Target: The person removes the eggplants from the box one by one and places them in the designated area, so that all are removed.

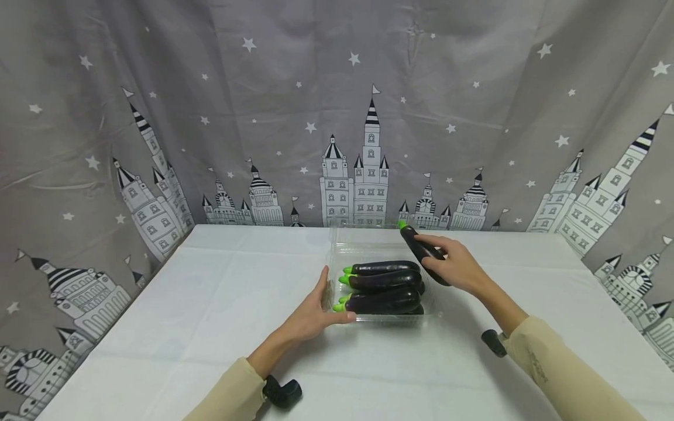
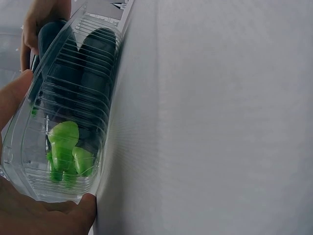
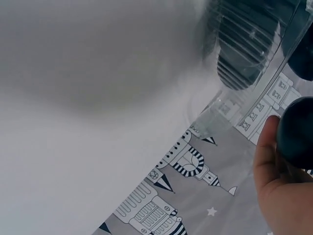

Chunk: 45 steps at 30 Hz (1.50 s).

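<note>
A clear plastic clamshell container point(image 1: 385, 319) stands on the table, with several dark purple eggplants point(image 1: 387, 299) lying in it, green stem ends to the left. My left hand point(image 1: 310, 316) holds the container's front left corner, thumb over the front rim and fingers along the left end. In the left wrist view, green stems point(image 2: 64, 142) show through the ribbed wall. Above the container's back right side, my right hand point(image 1: 453, 263) grips another eggplant point(image 1: 417, 241), tilted with its green tip pointing away and left. The right wrist view shows that eggplant's rounded end point(image 3: 297, 132) beside the thumb.
The container's lid point(image 1: 363, 238) lies folded back behind it. A white cloth covers the table point(image 1: 237, 280). Directly behind hangs a grey curtain point(image 1: 295, 105) printed with castles and stars. A black wrist-worn device point(image 1: 283, 393) is at each sleeve.
</note>
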Each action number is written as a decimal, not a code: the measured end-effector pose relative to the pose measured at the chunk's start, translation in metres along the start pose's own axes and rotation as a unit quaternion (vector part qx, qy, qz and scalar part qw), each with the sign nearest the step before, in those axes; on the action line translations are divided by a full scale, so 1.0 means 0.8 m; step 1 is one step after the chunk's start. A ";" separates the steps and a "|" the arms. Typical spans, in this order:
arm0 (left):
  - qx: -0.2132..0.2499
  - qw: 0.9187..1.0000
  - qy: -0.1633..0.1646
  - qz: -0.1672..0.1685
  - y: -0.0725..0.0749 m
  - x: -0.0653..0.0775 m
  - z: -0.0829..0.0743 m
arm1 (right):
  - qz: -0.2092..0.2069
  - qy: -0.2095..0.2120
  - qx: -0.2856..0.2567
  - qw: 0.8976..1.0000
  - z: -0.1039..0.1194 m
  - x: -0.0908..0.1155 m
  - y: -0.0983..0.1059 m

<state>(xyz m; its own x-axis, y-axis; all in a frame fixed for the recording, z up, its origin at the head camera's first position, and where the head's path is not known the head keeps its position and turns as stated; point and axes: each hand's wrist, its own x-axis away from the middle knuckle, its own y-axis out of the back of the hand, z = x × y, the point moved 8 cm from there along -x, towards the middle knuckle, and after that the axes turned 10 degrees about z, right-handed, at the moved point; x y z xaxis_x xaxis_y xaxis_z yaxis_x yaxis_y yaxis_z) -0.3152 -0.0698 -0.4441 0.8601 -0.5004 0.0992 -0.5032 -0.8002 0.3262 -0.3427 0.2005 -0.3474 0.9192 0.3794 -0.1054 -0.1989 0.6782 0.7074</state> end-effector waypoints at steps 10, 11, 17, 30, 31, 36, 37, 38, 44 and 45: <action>0.001 1.000 0.000 -0.002 0.000 0.000 -0.002 | -0.004 -0.011 -0.028 1.000 -0.010 0.022 0.010; 0.001 1.000 0.000 -0.001 0.000 0.000 -0.002 | -0.004 -0.013 -0.029 0.999 -0.012 0.024 0.011; 0.000 1.000 -0.001 0.000 0.000 0.000 -0.002 | -0.010 -0.018 -0.033 0.999 -0.021 0.036 0.012; -0.005 1.000 -0.003 0.004 -0.001 0.000 -0.003 | -0.016 -0.055 -0.027 0.998 -0.044 0.054 0.010; -0.004 1.000 -0.004 0.004 -0.001 0.000 -0.003 | -0.015 -0.054 -0.028 0.998 -0.045 0.055 0.010; -0.006 1.000 -0.006 0.005 -0.001 -0.001 -0.003 | -0.008 -0.064 -0.042 0.997 -0.053 0.059 0.006; -0.005 1.000 -0.006 0.004 -0.001 -0.001 -0.003 | -0.006 -0.067 -0.045 0.997 -0.055 0.060 0.004; -0.005 1.000 -0.006 0.004 -0.001 -0.001 -0.003 | -0.004 -0.070 -0.047 0.996 -0.057 0.060 0.003; -0.001 1.000 -0.004 0.002 -0.001 -0.001 -0.002 | 0.017 -0.089 -0.067 0.994 -0.066 0.064 -0.007; -0.002 1.000 -0.003 0.002 -0.001 -0.001 -0.002 | 0.020 -0.092 -0.069 0.993 -0.067 0.065 -0.009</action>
<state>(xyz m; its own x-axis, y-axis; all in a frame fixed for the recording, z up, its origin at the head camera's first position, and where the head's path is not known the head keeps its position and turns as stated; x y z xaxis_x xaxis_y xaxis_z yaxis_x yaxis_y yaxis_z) -0.3153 -0.0684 -0.4428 0.8578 -0.5052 0.0945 -0.5059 -0.7975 0.3288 -0.3118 0.2493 -0.3952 0.9537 0.2949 0.0587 -0.2691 0.7503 0.6038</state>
